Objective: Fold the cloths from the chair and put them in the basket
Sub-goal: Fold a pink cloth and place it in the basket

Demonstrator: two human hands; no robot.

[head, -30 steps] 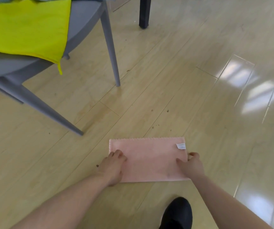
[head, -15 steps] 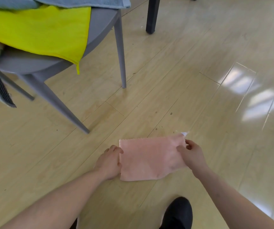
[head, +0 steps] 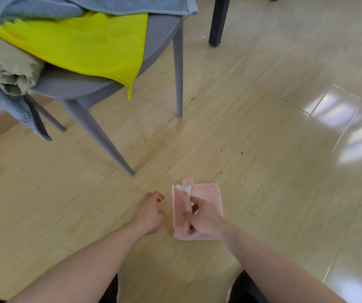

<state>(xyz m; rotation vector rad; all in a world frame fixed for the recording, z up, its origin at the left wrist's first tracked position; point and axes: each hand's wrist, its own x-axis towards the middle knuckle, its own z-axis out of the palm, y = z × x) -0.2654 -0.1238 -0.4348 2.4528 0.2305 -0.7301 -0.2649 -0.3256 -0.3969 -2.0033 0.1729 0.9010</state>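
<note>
The pink cloth (head: 206, 197) lay folded on the floor (head: 285, 149), bottom centre of the frame. The right hand (head: 204, 221) pinched its folded edge; the left hand (head: 149, 213) rested beside it, fingers loosely curled, holding nothing.

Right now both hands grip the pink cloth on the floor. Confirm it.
Not quite. In the head view only the right hand holds the pink cloth on the floor; the left hand is beside it, off the cloth.
</note>
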